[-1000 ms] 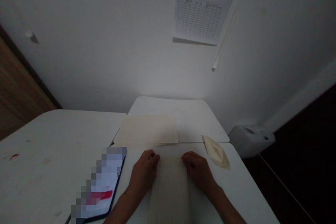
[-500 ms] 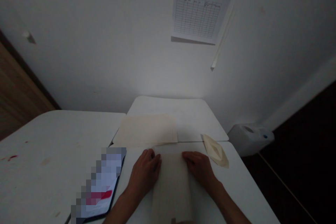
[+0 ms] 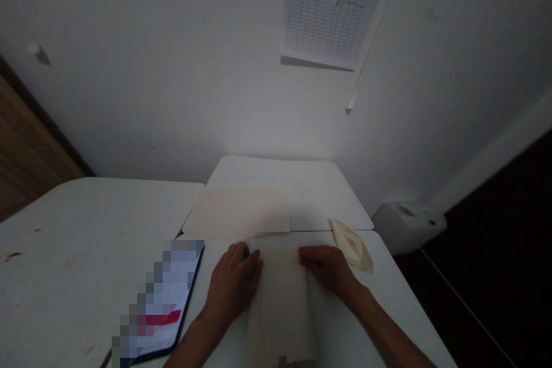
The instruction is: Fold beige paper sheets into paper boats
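Note:
A folded strip of lined paper [image 3: 281, 305] lies lengthwise on the white table [image 3: 379, 322] right in front of me. My left hand [image 3: 233, 284] rests palm down on the strip's left edge, fingers pressed together near its far corner. My right hand [image 3: 330, 270] lies on the right edge, fingers curled onto the paper's far corner. Both hands press the paper flat against the table.
A stack of cream paper sheets [image 3: 239, 213] lies just beyond the hands. A folded paper boat [image 3: 351, 244] sits to the right. A tablet [image 3: 157, 305] with a lit screen lies at the left. A white box [image 3: 407, 221] stands on the floor beside the table.
The hands have stayed on the paper's far corners, and the paper strip's near end has come further into view. The view has tipped slightly.

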The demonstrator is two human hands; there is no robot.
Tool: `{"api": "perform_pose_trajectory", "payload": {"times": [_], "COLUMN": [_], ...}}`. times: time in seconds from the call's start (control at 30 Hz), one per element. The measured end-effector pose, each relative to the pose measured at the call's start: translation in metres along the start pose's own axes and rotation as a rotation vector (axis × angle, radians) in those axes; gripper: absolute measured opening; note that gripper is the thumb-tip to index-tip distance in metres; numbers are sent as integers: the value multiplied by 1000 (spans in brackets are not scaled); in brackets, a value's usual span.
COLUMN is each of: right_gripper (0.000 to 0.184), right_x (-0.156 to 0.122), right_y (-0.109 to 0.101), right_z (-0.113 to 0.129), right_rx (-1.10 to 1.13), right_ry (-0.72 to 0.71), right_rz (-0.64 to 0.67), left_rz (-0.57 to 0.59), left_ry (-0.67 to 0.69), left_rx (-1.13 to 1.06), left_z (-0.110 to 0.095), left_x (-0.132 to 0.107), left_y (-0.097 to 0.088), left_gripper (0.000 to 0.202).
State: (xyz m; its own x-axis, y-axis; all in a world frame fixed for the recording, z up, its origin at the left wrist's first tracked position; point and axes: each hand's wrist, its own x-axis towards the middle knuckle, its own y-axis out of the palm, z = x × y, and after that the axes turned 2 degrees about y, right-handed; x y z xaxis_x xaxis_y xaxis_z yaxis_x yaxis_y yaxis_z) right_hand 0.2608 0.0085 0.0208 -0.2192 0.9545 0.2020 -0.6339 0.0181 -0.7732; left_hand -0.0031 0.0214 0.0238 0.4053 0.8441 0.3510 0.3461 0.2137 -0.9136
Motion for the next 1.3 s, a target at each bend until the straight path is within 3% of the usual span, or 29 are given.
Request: {"api": "perform_pose_trajectory", "payload": {"times": [0.27, 0.87, 0.93, 1.07, 1.3], "right_gripper": [22, 44, 40, 14, 18], "right_x": [0, -10, -12, -18, -26], "right_y": [-14, -26, -22, -9, -11], "right_z": [2, 10, 7, 0, 9], "right_rx": [41, -113, -125, -148, -162], "right_ry": [-54, -99, -111, -197, -254], "right_rz": [86, 194, 181, 159, 128], "left_rz": [2, 6, 6, 9, 0], "left_ry": [-7, 12, 12, 21, 22], "left_rx": [8, 55, 53, 63, 63], "left_z": [0, -1, -1, 0, 0], "left_x": [-1, 0, 0, 1, -1], "left_y": [-1, -2, -1, 0, 0], "left_gripper": [21, 23, 23, 22, 23]}}
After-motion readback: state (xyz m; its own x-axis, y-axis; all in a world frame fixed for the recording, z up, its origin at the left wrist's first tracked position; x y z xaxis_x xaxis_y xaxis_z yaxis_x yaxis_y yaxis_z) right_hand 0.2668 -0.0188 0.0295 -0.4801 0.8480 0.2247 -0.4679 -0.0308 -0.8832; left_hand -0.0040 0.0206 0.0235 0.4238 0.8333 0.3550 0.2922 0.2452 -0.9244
